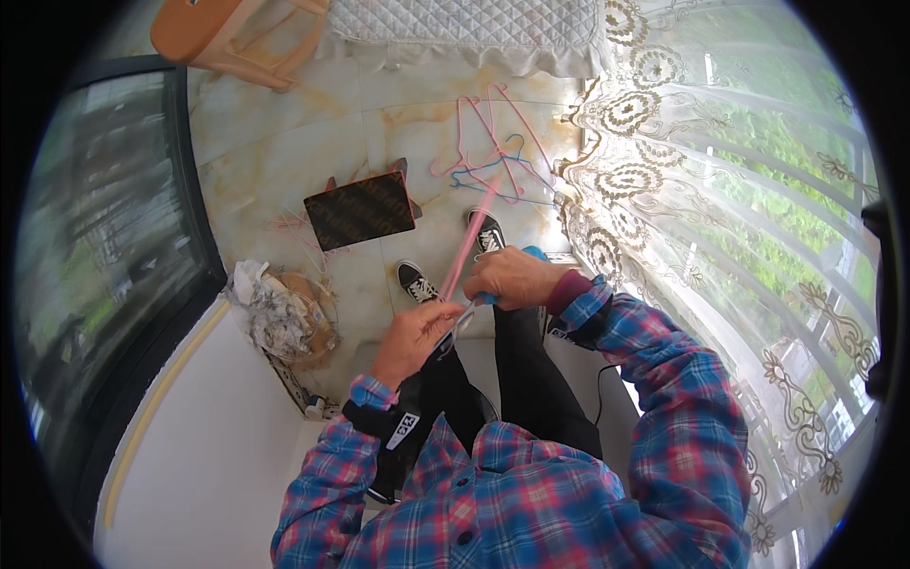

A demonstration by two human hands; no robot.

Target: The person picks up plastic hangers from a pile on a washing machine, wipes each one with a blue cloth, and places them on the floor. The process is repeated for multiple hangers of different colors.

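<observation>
Between the fingers of my left hand is the near end of a pink clothes hanger. The hanger is blurred and slants away over the floor, past my right shoe. My right hand is closed around a blue-handled tool; blue shows on both sides of the fist. A pale, narrow piece lies between the two hands, and I cannot tell whether it belongs to the tool. Both hands are close together above my knees. My palms and the exact point of contact are hidden.
Pink hangers and a blue hanger lie on the marble-patterned floor. A low black-topped stool stands left of them, beside pale hangers. Bagged scraps sit nearer. A sheer curtain hangs right; a tan plastic stool stands far left.
</observation>
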